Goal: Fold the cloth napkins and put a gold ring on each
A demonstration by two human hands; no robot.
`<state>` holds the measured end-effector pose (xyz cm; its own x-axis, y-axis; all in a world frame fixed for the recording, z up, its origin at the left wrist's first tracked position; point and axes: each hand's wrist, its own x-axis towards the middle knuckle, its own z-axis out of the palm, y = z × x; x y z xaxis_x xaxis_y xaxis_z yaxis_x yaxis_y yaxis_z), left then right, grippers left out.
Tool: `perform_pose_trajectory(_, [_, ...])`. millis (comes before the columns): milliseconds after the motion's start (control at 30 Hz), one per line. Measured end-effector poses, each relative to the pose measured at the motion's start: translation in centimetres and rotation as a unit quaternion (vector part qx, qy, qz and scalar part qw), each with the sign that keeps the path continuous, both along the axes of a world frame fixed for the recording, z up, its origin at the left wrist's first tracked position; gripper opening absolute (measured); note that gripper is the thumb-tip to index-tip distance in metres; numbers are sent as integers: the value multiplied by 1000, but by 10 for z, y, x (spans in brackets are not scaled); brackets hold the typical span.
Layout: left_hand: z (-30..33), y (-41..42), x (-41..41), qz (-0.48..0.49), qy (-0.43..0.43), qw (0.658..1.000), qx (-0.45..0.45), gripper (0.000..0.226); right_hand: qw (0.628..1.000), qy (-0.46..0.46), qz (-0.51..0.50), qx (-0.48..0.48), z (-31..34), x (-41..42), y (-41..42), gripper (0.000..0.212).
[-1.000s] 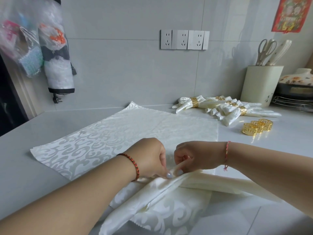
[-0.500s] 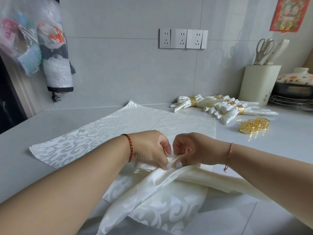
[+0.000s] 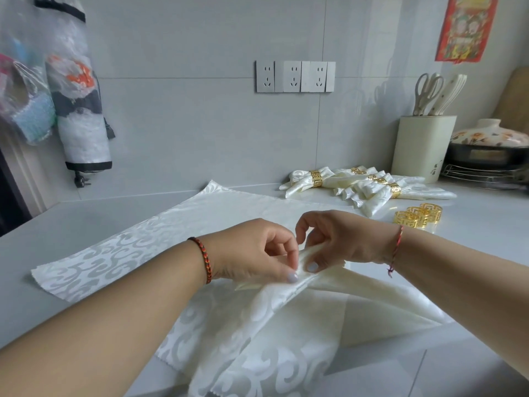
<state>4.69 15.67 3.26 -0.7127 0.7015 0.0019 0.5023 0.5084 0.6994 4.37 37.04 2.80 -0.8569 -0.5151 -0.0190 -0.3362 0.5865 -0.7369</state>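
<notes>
Cream damask napkin [image 3: 257, 333] gathered into a ridge in the middle of the grey worktop [image 3: 71, 224]. Left hand [image 3: 257, 253] and right hand [image 3: 340, 239] meet at the top of the ridge, fingers of both curled and pinching the bunched fold between thumb and fingertips. From the pinch the cloth fans down toward the near worktop edge, its zigzag-cut hem hanging at that edge; a smooth satin flap spreads right of the pinch. Flat napkin [image 3: 171, 224], same scroll weave, lies spread behind the hands, its far corner almost at the wall. Behind and right of the held napkin: pile of finished napkins [image 3: 357, 184], each cinched by a gold band; just in front of the pile, three loose gold rings [image 3: 418, 214], openwork metal, touching each other. Bare worktop left of the flat napkin and right of the rings. Cream knife block [image 3: 423, 147] behind the pile, against the tiled wall.
</notes>
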Motion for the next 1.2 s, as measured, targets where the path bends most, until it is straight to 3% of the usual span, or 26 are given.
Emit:
perform_pose_trajectory(200, [-7, 14, -10, -5, 40, 999, -19, 32, 999, -17, -24, -26, -8, -2, 11, 31])
perform_pose_trajectory(300, [-10, 10, -21, 18, 19, 1000, 9, 35, 991, 70, -118, 5, -9, -12, 23, 11])
perform_pose_trajectory(333, [-11, 7, -25, 21, 12, 1000, 20, 34, 978, 110, -171, 34, -8, -18, 34, 16])
perform_pose_trajectory(433, [-17, -7, -33, 48, -5, 998, 46, 29, 888, 215, -367, 172, -12, -40, 80, 25])
perform_pose_trajectory(533, [-20, -18, -41, 92, -7, 993, 72, 30, 790, 217, -482, 310, -25, -62, 130, 34])
perform_pose_trajectory(667, [-16, -31, -47, 100, -14, 991, 85, 30, 769, 152, -463, 414, -40, -82, 157, 41])
perform_pose_trajectory(867, [-22, -56, -60, 132, -28, 986, 99, 33, 771, 145, -463, 412, -37, -95, 146, 30])
perform_pose_trajectory(933, [-21, -65, -67, 136, -26, 985, 101, 34, 805, 176, -451, 343, -21, -99, 127, 25])
perform_pose_trajectory(1033, [-16, -76, -72, 131, -28, 984, 120, 36, 899, 132, -417, 8, -1, -107, 91, 24])
perform_pose_trajectory(1100, [-15, -86, -73, 138, -16, 982, 129, 36, 911, 66, -348, -214, 2, -107, 65, 9])
perform_pose_trajectory(1200, [-17, -101, -72, 156, 7, 980, 126, 37, 898, -2, -242, -367, -9, -102, 43, 17])
